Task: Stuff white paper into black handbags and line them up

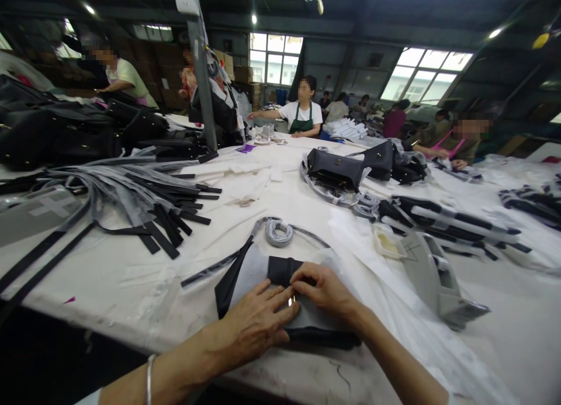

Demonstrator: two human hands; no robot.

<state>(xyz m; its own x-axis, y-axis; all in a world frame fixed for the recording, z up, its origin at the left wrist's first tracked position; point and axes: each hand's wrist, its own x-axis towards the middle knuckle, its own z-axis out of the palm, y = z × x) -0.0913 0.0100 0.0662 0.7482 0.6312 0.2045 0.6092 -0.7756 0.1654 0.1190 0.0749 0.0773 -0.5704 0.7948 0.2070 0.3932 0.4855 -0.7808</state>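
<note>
A black handbag [225, 287] lies on the table before me, with a grey protective sheet [249, 270] over its front. A black tab [279, 269] runs down over the sheet from the bag's top. My left hand [260, 312] rests flat on the bag, fingers stretched toward the tab's lower end. My right hand [323, 287] is closed in a pinch beside the tab, touching the left fingertips; what it pinches is hidden. A shiny gold-coloured metal piece [291, 300] shows by the left fingers. Just behind the bag sits a wrapped, coiled strap [279, 234].
Many black straps [166, 218] in clear wrap spread out at left. To the right stand a grey tape dispenser [433, 276] and a small plastic tub [388, 242]. Farther back are more black bags [335, 168] and wrapped straps [451, 218]. Several people work around the table.
</note>
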